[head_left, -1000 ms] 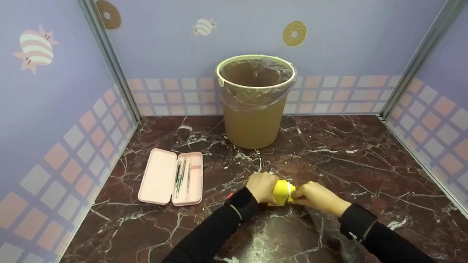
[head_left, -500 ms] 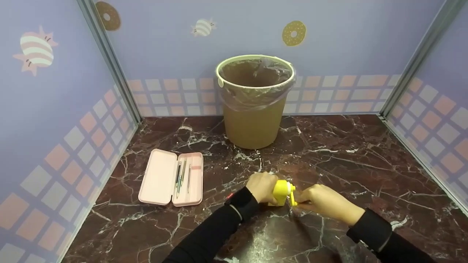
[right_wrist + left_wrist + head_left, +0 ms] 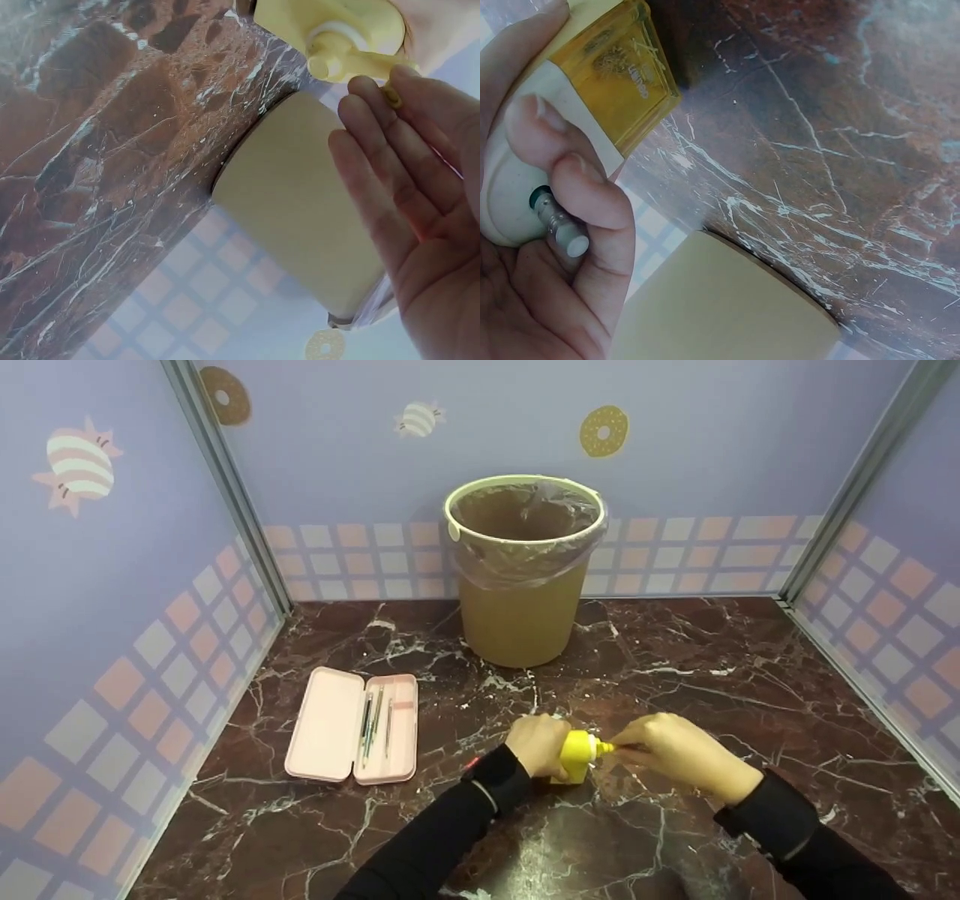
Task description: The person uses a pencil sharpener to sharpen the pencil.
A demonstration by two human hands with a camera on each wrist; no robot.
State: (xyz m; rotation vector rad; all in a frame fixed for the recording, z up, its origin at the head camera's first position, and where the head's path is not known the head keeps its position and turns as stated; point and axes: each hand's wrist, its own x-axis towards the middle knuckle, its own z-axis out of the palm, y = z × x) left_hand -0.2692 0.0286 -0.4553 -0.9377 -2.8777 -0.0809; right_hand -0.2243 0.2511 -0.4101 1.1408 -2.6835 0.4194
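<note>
A yellow crank pencil sharpener (image 3: 576, 757) rests on the marbled table, and my left hand (image 3: 536, 744) grips its body from the left. In the left wrist view, the end of a pencil (image 3: 561, 226) pokes out of the sharpener's pale face between my fingers. Its see-through yellow drawer (image 3: 622, 75) has dark shavings inside. At the other side, my right hand (image 3: 667, 751) pinches the knob of the yellow crank handle (image 3: 367, 66) between thumb and fingertips, the remaining fingers extended. Most of the pencil is hidden.
To the left lies an opened pink pencil case (image 3: 326, 727) with several pencils (image 3: 367, 727) in it. A brown bin (image 3: 517, 615) with a plastic liner stands behind the hands. Patterned panels (image 3: 337, 450) enclose the back and sides. Small pale specks dot the table (image 3: 675, 652).
The crank has turned from pointing down to pointing outward to the right, and my right hand has shifted right and up with it. My left hand and the sharpener have stayed put.
</note>
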